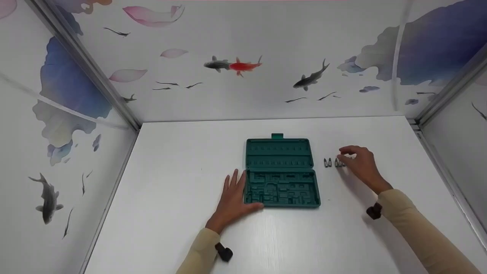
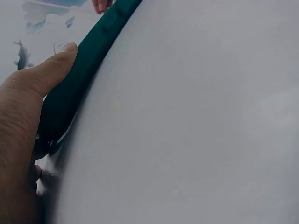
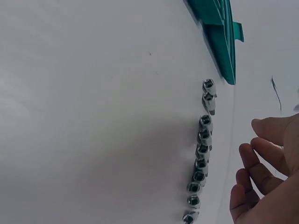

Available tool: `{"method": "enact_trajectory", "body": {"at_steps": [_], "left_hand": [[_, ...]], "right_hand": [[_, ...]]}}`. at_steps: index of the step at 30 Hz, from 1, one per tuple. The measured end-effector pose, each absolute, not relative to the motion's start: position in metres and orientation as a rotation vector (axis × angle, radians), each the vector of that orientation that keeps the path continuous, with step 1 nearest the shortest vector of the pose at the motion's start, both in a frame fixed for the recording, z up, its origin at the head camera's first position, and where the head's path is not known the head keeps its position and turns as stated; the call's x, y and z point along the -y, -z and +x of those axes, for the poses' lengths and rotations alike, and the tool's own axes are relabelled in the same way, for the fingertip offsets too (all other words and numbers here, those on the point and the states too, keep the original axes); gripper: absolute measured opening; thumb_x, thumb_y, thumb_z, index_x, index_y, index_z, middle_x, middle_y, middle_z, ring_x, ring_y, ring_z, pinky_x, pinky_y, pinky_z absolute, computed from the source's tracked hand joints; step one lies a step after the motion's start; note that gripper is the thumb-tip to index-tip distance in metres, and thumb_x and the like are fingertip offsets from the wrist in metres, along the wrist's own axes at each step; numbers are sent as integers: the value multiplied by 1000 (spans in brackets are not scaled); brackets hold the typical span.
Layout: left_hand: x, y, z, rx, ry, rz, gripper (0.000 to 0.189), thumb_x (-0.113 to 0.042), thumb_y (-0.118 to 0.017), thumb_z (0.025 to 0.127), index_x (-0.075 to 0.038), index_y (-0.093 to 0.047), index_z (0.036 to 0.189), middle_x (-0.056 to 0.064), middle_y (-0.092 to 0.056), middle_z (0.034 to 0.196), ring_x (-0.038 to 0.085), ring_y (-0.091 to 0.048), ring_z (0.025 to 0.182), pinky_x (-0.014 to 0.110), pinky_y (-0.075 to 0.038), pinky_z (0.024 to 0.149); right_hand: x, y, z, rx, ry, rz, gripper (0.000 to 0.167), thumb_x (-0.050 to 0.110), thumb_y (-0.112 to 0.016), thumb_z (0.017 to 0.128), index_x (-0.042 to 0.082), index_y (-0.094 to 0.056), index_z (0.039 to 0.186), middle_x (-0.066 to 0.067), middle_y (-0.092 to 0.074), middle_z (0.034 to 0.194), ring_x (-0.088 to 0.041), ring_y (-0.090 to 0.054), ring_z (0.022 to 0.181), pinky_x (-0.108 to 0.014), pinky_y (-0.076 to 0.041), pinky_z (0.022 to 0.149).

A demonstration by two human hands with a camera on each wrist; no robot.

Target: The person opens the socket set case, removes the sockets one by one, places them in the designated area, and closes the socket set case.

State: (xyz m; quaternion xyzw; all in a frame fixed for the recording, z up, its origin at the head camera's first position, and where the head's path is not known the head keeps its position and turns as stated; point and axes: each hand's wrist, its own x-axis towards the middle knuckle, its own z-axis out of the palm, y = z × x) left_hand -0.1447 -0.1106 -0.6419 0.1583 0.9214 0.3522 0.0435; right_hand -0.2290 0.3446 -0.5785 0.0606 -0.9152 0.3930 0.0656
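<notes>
An opened green plastic tool case lies flat, its moulded tray nearer me and its lid folded back behind. My left hand rests at the tray's front left corner, fingers stretched along the left side and thumb laid on the front edge. In the left wrist view the thumb presses on the case wall. Right of the lid, small metal sockets stand in a row, square holes showing. Over this row my right hand hovers with loosely bent fingers, thumb and fingertips apart, nothing between them.
Everything lies on a white table. Printed panels with fish and petals rise at the back and sides, joined by metal corner posts. The case's latch tab sticks out at the back.
</notes>
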Motion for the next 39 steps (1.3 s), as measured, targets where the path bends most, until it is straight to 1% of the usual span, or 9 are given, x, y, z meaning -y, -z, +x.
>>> {"method": "enact_trajectory", "body": {"at_steps": [4, 6, 8, 15, 22, 26, 33, 39], "left_hand": [[111, 643, -144, -2822, -1073, 480, 127, -77, -78, 87, -10, -18, 178, 19, -9, 184, 42, -3, 170, 61, -8, 136], [110, 642, -144, -2818, -1073, 481, 127, -77, -78, 88, -11, -18, 178, 18, -8, 184, 42, -2, 170, 61, -7, 136], [111, 642, -144, -2815, -1076, 487, 127, -77, -78, 88, -11, -18, 178, 19, -8, 184, 42, -2, 170, 61, -7, 136], [113, 640, -143, -2821, -1065, 505, 127, -76, -79, 87, -10, -18, 178, 19, -8, 184, 41, -3, 170, 62, -8, 136], [111, 642, -143, -2803, -1067, 455, 129, -82, -76, 86, -16, -15, 179, 15, -4, 185, 38, 2, 171, 58, -6, 137], [110, 643, -143, -2806, -1069, 454, 129, -83, -75, 86, -17, -16, 179, 14, -5, 185, 38, 2, 171, 59, -7, 137], [110, 639, -143, -2824, -1071, 496, 127, -78, -78, 87, -12, -19, 178, 20, -10, 184, 43, -2, 170, 63, -10, 135], [111, 641, -143, -2815, -1059, 467, 129, -81, -77, 86, -14, -17, 178, 16, -7, 185, 39, 1, 171, 60, -7, 136]], "right_hand": [[-328, 581, -236, 2798, -1225, 234, 31, 10, -72, 108, -10, -73, 132, -29, -73, 128, -46, -62, 122, -63, -52, 102], [-320, 582, -240, 2825, -1222, 232, 33, 13, -72, 108, -8, -72, 134, -29, -72, 131, -46, -61, 125, -67, -51, 106], [-312, 584, -243, 2838, -1222, 244, 35, 14, -72, 108, -8, -72, 135, -29, -71, 132, -46, -61, 127, -68, -50, 109], [-288, 590, -260, 2835, -1281, 309, 38, 13, -72, 108, -10, -69, 138, -30, -69, 136, -48, -59, 131, -67, -46, 114], [-275, 594, -276, 2854, -1272, 373, 37, 9, -69, 109, -13, -68, 139, -33, -68, 137, -50, -61, 132, -67, -48, 113], [-273, 596, -281, 2856, -1287, 386, 37, 8, -69, 109, -15, -67, 139, -35, -67, 137, -51, -61, 131, -67, -49, 111], [-271, 599, -287, 2803, -1375, 356, 38, 7, -68, 109, -17, -64, 138, -37, -66, 136, -53, -61, 131, -68, -48, 111], [-267, 600, -295, 2822, -1376, 279, 38, 5, -66, 109, -17, -63, 139, -36, -67, 135, -50, -63, 128, -65, -51, 109]]}}
